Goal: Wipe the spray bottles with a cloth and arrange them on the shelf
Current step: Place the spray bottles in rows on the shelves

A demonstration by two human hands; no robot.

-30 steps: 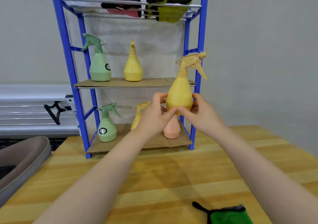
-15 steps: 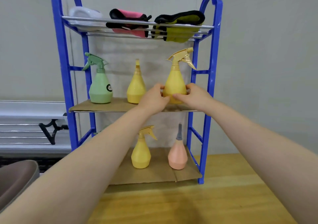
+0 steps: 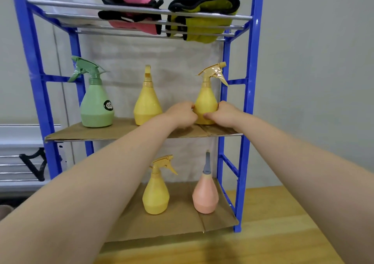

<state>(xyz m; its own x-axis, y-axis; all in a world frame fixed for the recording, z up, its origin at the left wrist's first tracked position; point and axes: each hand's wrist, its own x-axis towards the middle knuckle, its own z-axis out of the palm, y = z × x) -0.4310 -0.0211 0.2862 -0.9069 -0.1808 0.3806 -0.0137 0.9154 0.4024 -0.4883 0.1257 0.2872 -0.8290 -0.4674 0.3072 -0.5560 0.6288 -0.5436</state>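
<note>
1. The yellow spray bottle [image 3: 206, 103] is gripped low on its body by both hands, the left hand [image 3: 182, 113] and the right hand [image 3: 221, 112] curled round it from either side. It is held upright at the right end of the middle shelf [image 3: 121, 131], its base at the cardboard liner.
2. Its trigger head is seen just beside the right blue upright [image 3: 250, 93]; open cardboard lies in front of it up to the shelf edge.
3. To its left on the same shelf stand a second yellow bottle [image 3: 147, 101] and, further left, a green spray bottle [image 3: 96, 101], well apart from each other.
4. On the bottom shelf a small yellow spray bottle [image 3: 155, 190] and a pink bottle [image 3: 205, 192] are set side by side.
5. A pink cloth [image 3: 133, 12] and a yellow-green cloth [image 3: 204, 14] are draped over the top rack.
6. The rack is carried by a wooden table [image 3: 273, 233] against a pale wall.
7. Compared with half a second ago, the held bottle has been lowered onto the shelf and shifted towards the right upright.
</note>
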